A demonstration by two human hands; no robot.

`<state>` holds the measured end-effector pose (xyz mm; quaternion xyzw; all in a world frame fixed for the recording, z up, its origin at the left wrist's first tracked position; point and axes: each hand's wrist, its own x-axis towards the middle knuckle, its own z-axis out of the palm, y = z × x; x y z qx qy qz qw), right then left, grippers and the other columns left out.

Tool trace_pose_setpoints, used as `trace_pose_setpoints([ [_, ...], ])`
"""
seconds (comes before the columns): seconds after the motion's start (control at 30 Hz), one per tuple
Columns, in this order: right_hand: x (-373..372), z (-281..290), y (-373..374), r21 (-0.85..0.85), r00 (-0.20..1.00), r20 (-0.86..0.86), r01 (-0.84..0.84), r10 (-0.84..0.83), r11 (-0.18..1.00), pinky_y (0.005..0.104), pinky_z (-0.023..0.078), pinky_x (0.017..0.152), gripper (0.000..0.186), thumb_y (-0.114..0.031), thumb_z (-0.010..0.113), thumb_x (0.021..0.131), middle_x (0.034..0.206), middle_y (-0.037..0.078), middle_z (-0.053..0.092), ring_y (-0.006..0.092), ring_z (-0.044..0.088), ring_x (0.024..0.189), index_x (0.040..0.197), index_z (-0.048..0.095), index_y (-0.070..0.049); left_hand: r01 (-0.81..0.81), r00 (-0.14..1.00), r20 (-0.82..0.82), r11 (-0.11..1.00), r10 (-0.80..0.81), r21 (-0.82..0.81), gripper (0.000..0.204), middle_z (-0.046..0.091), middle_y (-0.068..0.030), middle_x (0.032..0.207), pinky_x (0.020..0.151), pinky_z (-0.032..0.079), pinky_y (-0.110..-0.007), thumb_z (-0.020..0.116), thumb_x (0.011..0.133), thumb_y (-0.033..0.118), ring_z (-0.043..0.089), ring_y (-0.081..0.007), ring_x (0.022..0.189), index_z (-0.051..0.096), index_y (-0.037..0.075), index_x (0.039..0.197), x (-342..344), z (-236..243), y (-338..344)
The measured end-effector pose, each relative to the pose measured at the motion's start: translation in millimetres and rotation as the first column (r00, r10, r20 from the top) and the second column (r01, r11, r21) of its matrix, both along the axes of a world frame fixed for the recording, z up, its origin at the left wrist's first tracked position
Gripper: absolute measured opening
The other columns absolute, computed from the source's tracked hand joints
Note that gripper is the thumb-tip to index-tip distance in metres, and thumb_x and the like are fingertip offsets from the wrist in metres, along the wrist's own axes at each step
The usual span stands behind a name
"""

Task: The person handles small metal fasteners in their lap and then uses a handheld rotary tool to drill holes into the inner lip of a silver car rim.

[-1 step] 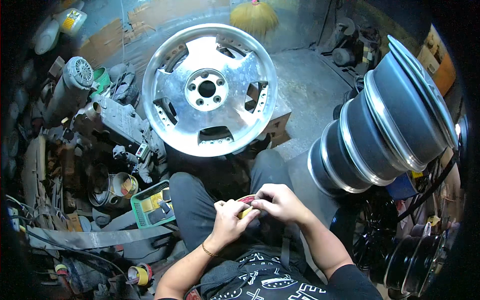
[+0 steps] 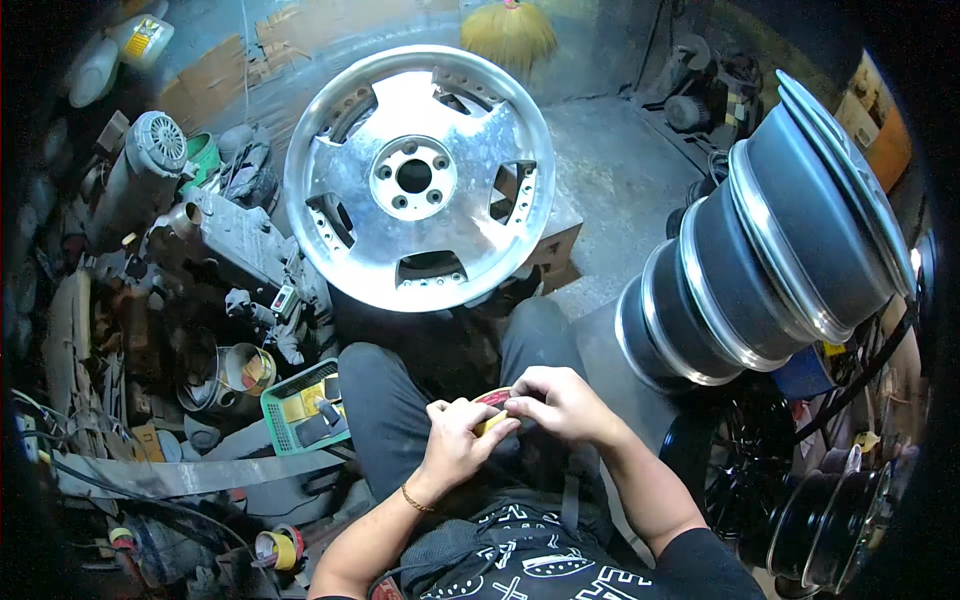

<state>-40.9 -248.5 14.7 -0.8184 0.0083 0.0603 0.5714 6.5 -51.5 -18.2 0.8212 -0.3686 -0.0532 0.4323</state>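
Head view. Landmark: the large polished wheel (image 2: pixel 415 226). Below it, near the person's lap, is a yellow roll (image 2: pixel 491 424) with a red inner side. The left hand (image 2: pixel 460 430) has its fingers clamped on the roll. The right hand (image 2: pixel 560 404) has thumb and forefinger bent together at the roll's edge; whether they grip it cannot be told.

Writing: white lettering and drawings mark the dark shirt (image 2: pixel 545 546), below the wheel. A white jug (image 2: pixel 146 42), upper left of the wheel, bears a yellow label, too small to read.

Containers: a green basket (image 2: pixel 279 432), lower left of the wheel, contains yellow pads (image 2: pixel 303 403) and dark blocks (image 2: pixel 321 426). Further left stands an open tin (image 2: pixel 264 370), its contents unclear.

Edges and room: the wheel's lower rim is well apart from both hands. Grey floor (image 2: pixel 625 150) extends right of the wheel, bounded by a tilted stack of wheels (image 2: pixel 712 292).
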Motion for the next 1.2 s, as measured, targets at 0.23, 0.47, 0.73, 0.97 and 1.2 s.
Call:
trace_pose_setpoints([
  [0.23, 1.4, -14.9, -1.4, 0.092, 0.988, 0.125, -0.104, 0.093, 0.99, 0.0331, 0.049, 0.066, 0.022, -0.02, 0.066, 0.088, 0.08, 0.014, 0.065, 0.0214, 0.064, 0.071, 0.091, 0.067, 0.002, 0.064, 0.997, -0.05, 0.998, -0.065, -0.012, 0.025, 0.058, -0.0039, 0.069, 0.073, 0.035, -0.036, 0.076, 0.079, 0.034, 0.055, -0.021, 0.067, 0.071, 0.011, 0.088, 3.3, -4.4, -3.3],
  [0.47, -0.6, -6.6, 0.8, -0.002, 0.998, -0.051, 0.032, -0.032, 1.0, 0.0286, 0.047, 0.057, 0.028, -0.026, 0.072, 0.084, 0.07, 0.01, 0.065, 0.0109, 0.058, 0.061, 0.088, 0.069, 0.001, 0.014, 0.999, 0.041, 1.0, -0.014, -0.018, 0.019, 0.059, -0.0041, 0.071, 0.073, 0.036, -0.036, 0.074, 0.081, 0.028, 0.056, -0.0216, 0.067, 0.071, 0.011, 0.09, -0.9, -10.6, -5.9],
  [0.73, 1.1, -9.5, 0.2, -0.1, 0.992, 0.096, -0.073, 0.083, 0.992, 0.0325, 0.048, 0.067, 0.021, -0.019, 0.063, 0.09, 0.076, 0.014, 0.064, 0.0189, 0.061, 0.07, 0.093, 0.066, 0.002, 0.027, 0.997, -0.07, 0.994, -0.035, -0.109, 0.02, 0.064, -0.0054, 0.071, 0.068, 0.038, -0.034, 0.072, 0.084, 0.025, 0.058, -0.0197, 0.064, 0.073, 0.011, 0.098, 1.8, -14.2, -1.1],
  [0.97, -1.3, 5.9, 2.1, 0.058, 0.996, -0.075, 0.051, -0.047, 0.997, 0.0288, 0.048, 0.061, 0.022, -0.02, 0.07, 0.087, 0.073, 0.01, 0.067, 0.0125, 0.061, 0.068, 0.087, 0.067, 0.002, 0.081, 0.993, -0.08, 0.991, -0.089, -0.106, 0.016, 0.06, -0.0089, 0.065, 0.054, 0.04, -0.033, 0.07, 0.084, 0.022, 0.057, -0.0202, 0.054, 0.073, 0.009, 0.094, 4.8, -20.3, -7.6],
  [1.2, -3.1, -13.3, -3.6, -0.066, 0.997, 0.011, 0.074, -0.074, 0.995, 0.0308, 0.048, 0.061, 0.024, -0.021, 0.07, 0.086, 0.071, 0.013, 0.065, 0.0139, 0.061, 0.066, 0.086, 0.067, 0.003, 0.138, 0.977, -0.144, 0.981, -0.158, -0.139, 0.02, 0.065, -0.0125, 0.072, 0.057, 0.044, -0.034, 0.067, 0.088, 0.02, 0.06, -0.0223, 0.06, 0.072, 0.007, 0.101, 9.5, -11.8, -3.2],
])
